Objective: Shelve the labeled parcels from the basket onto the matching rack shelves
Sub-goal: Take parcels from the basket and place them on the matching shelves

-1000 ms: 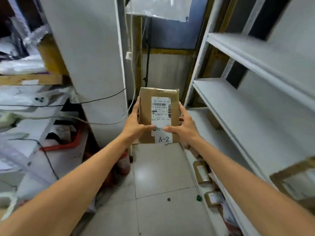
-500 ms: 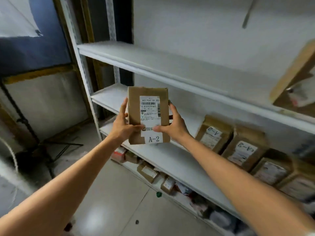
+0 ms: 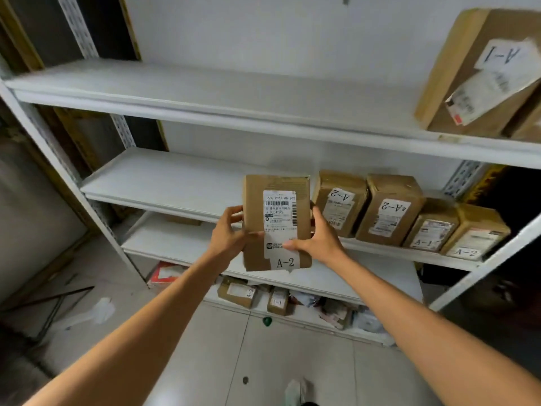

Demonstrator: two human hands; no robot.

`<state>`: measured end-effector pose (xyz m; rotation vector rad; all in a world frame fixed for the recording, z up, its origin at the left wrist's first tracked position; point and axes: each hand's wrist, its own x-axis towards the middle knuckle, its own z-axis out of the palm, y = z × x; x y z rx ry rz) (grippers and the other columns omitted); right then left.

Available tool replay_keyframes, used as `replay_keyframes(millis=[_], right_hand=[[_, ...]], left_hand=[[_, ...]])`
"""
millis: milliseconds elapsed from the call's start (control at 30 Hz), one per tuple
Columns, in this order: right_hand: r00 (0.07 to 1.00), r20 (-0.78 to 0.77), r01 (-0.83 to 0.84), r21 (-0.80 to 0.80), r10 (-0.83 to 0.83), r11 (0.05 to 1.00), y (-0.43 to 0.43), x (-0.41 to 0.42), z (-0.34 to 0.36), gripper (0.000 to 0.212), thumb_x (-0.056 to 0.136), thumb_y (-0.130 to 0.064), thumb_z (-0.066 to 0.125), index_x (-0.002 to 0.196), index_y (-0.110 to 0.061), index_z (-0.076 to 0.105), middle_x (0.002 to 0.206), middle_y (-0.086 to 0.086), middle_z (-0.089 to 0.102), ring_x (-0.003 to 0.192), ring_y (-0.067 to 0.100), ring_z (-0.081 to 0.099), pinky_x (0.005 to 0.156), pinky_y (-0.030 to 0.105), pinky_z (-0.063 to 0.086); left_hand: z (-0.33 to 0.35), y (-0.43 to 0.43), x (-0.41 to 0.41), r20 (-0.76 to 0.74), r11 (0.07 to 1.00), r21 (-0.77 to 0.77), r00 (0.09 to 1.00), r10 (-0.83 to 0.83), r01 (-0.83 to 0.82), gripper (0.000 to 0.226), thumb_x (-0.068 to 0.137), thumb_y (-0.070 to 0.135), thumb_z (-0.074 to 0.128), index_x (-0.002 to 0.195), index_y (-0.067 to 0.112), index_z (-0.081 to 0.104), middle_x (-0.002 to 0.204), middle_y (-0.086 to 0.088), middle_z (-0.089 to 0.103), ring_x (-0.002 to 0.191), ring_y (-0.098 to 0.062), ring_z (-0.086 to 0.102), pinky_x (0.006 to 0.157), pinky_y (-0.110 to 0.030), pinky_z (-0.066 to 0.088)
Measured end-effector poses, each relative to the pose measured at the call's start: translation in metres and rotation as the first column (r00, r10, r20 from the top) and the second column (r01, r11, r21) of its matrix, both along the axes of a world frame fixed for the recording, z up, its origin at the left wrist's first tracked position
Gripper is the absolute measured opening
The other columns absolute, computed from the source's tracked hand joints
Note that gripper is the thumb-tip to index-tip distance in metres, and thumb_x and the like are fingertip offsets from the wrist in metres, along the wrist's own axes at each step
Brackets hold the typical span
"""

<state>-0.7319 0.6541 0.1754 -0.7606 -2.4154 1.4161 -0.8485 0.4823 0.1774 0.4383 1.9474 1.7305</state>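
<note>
In the head view, you are holding the cardboard parcel (image 3: 276, 224) marked A-2 upright in front of the rack's middle shelf (image 3: 164, 183), your left hand (image 3: 229, 237) gripping its left edge and your right hand (image 3: 317, 240) gripping its right edge, both thumbs pressing on the white shipping label (image 3: 280, 222). Just to the right of it, four shelved parcels (image 3: 389, 213) are standing on that shelf, touching one another, while a larger box (image 3: 480, 73) marked A-1 is sitting tilted on the top shelf (image 3: 234, 98)
</note>
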Motion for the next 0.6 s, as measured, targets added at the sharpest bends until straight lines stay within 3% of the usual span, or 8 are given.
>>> replay_keyframes(millis=[100,167,233,300,400,467,533,600], right_hand=[[1.000,-0.006,0.018,-0.048,-0.018,0.999,0.015,-0.023,-0.004,0.090,0.071,-0.014,0.083,0.143,-0.022,0.031,0.126,-0.001,0.059,0.111,0.016,0.056,0.074,0.015,0.045],[1.000,-0.012,0.011,-0.095,-0.012,0.995,0.028,-0.042,-0.005,0.082,0.076,-0.002,0.077,0.142,-0.018,0.030,0.123,0.004,0.059,0.094,0.008,0.059,0.056,0.008,0.048],[1.000,-0.001,0.005,-0.113,-0.006,0.994,0.044,-0.062,-0.005,0.074,0.079,0.004,0.072,0.138,-0.012,0.030,0.117,0.003,0.055,0.086,0.002,0.055,0.050,0.007,0.046],[0.999,0.038,0.022,-0.102,-0.018,0.995,0.061,-0.083,-0.007,0.073,0.081,0.001,0.071,0.137,-0.010,0.025,0.118,0.002,0.053,0.100,0.012,0.058,0.057,0.009,0.045],[0.996,0.086,0.041,-0.096,-0.033,0.995,0.083,-0.110,-0.005,0.094,0.082,-0.003,0.072,0.147,-0.004,0.004,0.137,0.008,0.047,0.114,0.011,0.044,0.083,0.016,0.037],[0.993,0.114,0.051,-0.099,-0.040,0.994,0.099,-0.127,-0.005,0.104,0.082,-0.008,0.073,0.149,-0.002,-0.005,0.144,0.012,0.041,0.126,0.018,0.041,0.088,0.020,0.031],[0.986,0.164,0.043,-0.084,-0.028,0.996,0.112,-0.140,-0.010,0.096,0.081,-0.015,0.075,0.146,-0.005,0.006,0.140,0.013,0.043,0.127,0.025,0.044,0.090,0.026,0.037],[0.982,0.180,0.054,-0.015,-0.051,0.998,0.116,-0.150,-0.013,0.082,0.078,-0.020,0.076,0.135,-0.015,0.018,0.130,0.011,0.048,0.121,0.027,0.048,0.094,0.036,0.047]], left_hand=[[-0.005,0.019,-0.028,0.019,1.000,0.004,1.000,0.013,-0.013,0.073,0.066,0.005,0.083,0.128,0.019,0.049,0.127,-0.003,0.058,0.105,-0.029,0.063,0.072,-0.040,0.056],[-0.006,0.034,-0.048,0.030,1.000,0.016,0.999,0.019,-0.020,0.070,0.070,-0.005,0.077,0.130,0.015,0.048,0.125,-0.003,0.058,0.103,-0.029,0.063,0.065,-0.033,0.052],[-0.008,0.050,-0.067,0.040,1.000,0.012,0.999,0.024,-0.024,0.069,0.071,-0.008,0.074,0.131,0.013,0.048,0.123,-0.003,0.058,0.102,-0.027,0.062,0.063,-0.031,0.051],[-0.013,0.069,-0.086,0.038,0.999,-0.016,0.999,0.038,-0.037,0.063,0.072,-0.011,0.070,0.126,0.014,0.049,0.124,-0.003,0.058,0.098,-0.024,0.061,0.063,-0.031,0.049],[-0.023,0.098,-0.114,0.000,0.996,-0.056,0.998,0.068,-0.067,0.047,0.075,-0.012,0.062,0.112,0.015,0.051,0.125,-0.007,0.058,0.094,-0.024,0.060,0.063,-0.030,0.047],[-0.031,0.116,-0.130,-0.004,0.994,-0.067,0.996,0.088,-0.088,0.039,0.073,-0.008,0.065,0.101,0.016,0.051,0.120,-0.009,0.059,0.096,-0.026,0.060,0.069,-0.034,0.050],[-0.040,0.128,-0.139,0.016,0.993,-0.084,0.996,0.087,-0.085,0.040,0.063,0.007,0.070,0.095,0.019,0.049,0.115,-0.007,0.060,0.090,-0.023,0.060,0.069,-0.036,0.050],[-0.052,0.135,-0.143,0.013,0.993,-0.099,0.997,0.071,-0.069,0.048,0.057,0.018,0.070,0.101,0.017,0.048,0.113,-0.005,0.059,0.093,-0.024,0.060,0.069,-0.033,0.049]])
